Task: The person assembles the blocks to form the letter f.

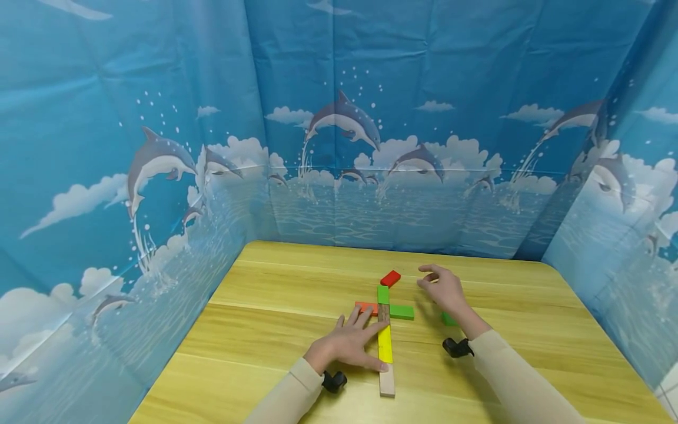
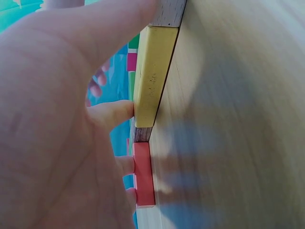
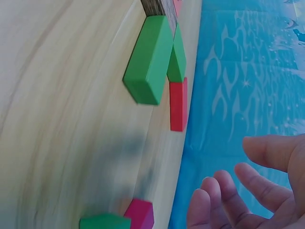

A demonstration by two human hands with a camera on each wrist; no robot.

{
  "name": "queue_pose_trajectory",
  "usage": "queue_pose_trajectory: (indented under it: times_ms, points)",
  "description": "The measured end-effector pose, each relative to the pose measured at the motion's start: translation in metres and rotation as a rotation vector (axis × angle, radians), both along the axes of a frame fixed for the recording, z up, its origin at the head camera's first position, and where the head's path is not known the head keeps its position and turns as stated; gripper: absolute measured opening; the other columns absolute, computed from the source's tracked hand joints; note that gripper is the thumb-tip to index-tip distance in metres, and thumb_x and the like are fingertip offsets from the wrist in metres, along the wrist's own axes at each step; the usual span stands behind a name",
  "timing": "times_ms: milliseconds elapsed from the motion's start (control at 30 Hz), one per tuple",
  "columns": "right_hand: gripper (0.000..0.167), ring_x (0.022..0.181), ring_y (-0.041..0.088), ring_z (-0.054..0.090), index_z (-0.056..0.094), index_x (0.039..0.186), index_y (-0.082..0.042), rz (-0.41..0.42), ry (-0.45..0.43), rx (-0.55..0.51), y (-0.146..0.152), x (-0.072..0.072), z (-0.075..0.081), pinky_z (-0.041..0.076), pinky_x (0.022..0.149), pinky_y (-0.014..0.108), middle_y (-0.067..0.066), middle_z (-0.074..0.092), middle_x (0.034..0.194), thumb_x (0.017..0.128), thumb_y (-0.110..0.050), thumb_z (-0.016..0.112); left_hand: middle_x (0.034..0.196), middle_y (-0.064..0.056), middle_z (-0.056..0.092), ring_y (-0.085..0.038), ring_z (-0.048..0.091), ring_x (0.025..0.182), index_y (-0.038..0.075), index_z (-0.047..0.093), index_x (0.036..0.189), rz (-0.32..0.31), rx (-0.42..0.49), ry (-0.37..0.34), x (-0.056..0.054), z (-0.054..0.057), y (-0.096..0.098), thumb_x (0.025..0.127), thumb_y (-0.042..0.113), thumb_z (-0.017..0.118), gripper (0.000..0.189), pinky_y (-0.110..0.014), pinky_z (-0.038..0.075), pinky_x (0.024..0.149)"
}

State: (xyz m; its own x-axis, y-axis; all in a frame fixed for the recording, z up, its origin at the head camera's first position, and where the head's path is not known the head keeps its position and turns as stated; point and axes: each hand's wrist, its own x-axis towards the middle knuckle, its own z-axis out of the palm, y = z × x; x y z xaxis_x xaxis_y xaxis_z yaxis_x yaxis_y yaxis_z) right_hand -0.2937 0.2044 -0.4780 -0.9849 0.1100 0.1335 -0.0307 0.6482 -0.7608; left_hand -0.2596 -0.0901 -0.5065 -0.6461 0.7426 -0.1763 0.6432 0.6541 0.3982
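Note:
Wooden blocks lie in a cross-like row on the table. A pale block (image 1: 387,384), a yellow block (image 1: 385,347), a brown block (image 1: 384,312) and a green block (image 1: 383,293) form the long line. An orange-red block (image 1: 365,306) juts left and another green block (image 1: 402,312) right. A red block (image 1: 391,278) sits slanted at the far end. My left hand (image 1: 344,344) is spread over the row, its thumb at the pale and yellow blocks, other fingertips touching the brown and orange-red ones. Raised right of the row, my right hand (image 1: 446,291) has loosely bent fingers and holds nothing.
Under my right forearm lies a further green block (image 1: 448,319), partly hidden; a magenta block (image 3: 141,213) adjoins it in the right wrist view. The wooden table (image 1: 254,330) is bordered by a blue dolphin-print curtain (image 1: 339,212) at the back and sides.

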Motion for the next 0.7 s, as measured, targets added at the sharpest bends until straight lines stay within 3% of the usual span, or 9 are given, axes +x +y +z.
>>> queue_pose_trajectory:
  times_ms: [400,700]
  points:
    - [0.041,0.100,0.038,0.065,0.061,0.135,-0.005,-0.014,0.025,0.069,0.025,0.017,-0.009,0.056,0.072,0.044,0.018,0.065,0.110,0.097,-0.016,0.069,0.169,-0.007,0.000,-0.034,-0.008,0.153,0.039,0.017,0.162,-0.011,0.012,0.001,0.000,0.001,-0.001,0.083,0.077,0.060,0.097,-0.067,0.009,0.116]
    - [0.045,0.099,0.039,0.065,0.060,0.136,-0.002,-0.022,0.028,0.106,0.041,0.025,-0.021,0.056,0.073,0.046,0.022,0.065,0.114,0.095,-0.016,0.070,0.169,-0.007,0.000,-0.034,-0.009,0.153,0.039,0.017,0.162,-0.010,0.015,-0.005,-0.001,-0.001,-0.001,0.083,0.078,0.059,0.097,-0.067,0.008,0.116]
